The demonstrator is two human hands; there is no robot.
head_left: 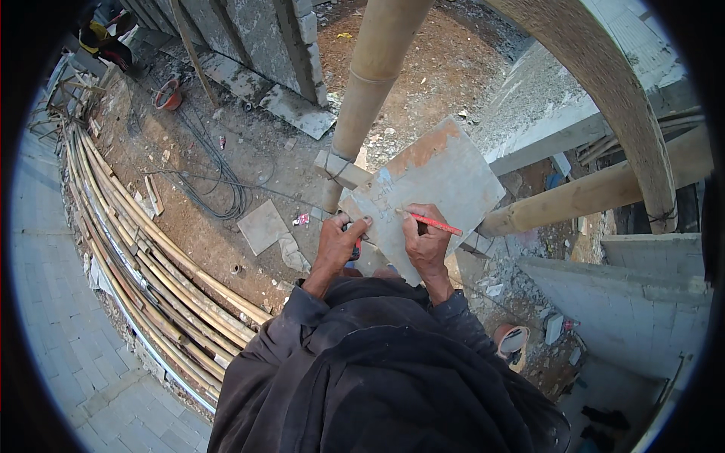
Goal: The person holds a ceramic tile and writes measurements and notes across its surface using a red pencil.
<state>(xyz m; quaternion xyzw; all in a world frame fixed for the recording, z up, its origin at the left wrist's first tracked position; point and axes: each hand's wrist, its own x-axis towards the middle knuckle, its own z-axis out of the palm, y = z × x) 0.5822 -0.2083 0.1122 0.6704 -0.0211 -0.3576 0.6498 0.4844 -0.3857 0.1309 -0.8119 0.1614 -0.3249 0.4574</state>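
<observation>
A flat grey-white board [453, 177] with a rust-brown patch and pencil marks lies before me, over a wooden bar [343, 169]. My right hand [428, 245] is closed around a red pencil [440, 224], its tip at the board's surface near the marks. At the board's left edge, my left hand [337, 245] is closed on a small black and red object [356, 248], mostly hidden by the fingers. Its thumb points toward the board.
Thick bamboo poles [371, 75] rise around the board. Long bamboo poles [151, 260] lie at left, near coiled cable [226, 192] and a loose square tile [262, 226]. A bucket [512, 340] stands at lower right by a block wall [619, 302]. Another person [106, 45] is far left.
</observation>
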